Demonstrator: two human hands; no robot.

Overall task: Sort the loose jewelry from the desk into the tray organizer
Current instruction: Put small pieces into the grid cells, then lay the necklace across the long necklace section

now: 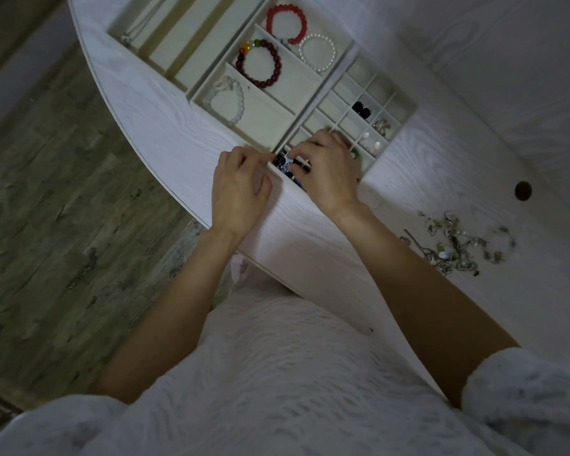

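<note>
The fingers (298, 153) of the right hand (326, 172) curl down over a small dark piece with blue and white specks (285, 162) at the near corner of the tray organizer (405, 118); they seem to pinch it, though the piece is too blurred to name. The left hand (239, 189) lies at nine o'clock of the right one, its fingertips bent and meeting the same piece at the tray's rim; whether they grasp it or only touch it, I cannot tell.

The organizer is pale, with thin straight dividers. Its small square cells hold a pair of black studs (361, 109) at one o'clock of the hands, a silvery pair (383, 126) and white drop-shaped pieces (371, 142) just beyond the right knuckles. At twelve o'clock the wider compartments carry round beaded bracelets: a clear glassy one (226, 98), a dark red one with green and yellow beads (260, 62), a bright red one (285, 24) and a white pearl one (318, 52). Long narrow slots (185, 44) lie at eleven o'clock.

The loose jewelry (458, 241), a tangled scatter of small metallic bits, sits at four o'clock of the hands, well apart from the tray. The table (165, 120) is white with a wood-grain texture and a curved edge; a round dark hole (523, 190) shows at three o'clock. Both arms are bare, with fluffy white sleeves (524, 390) pushed up.
</note>
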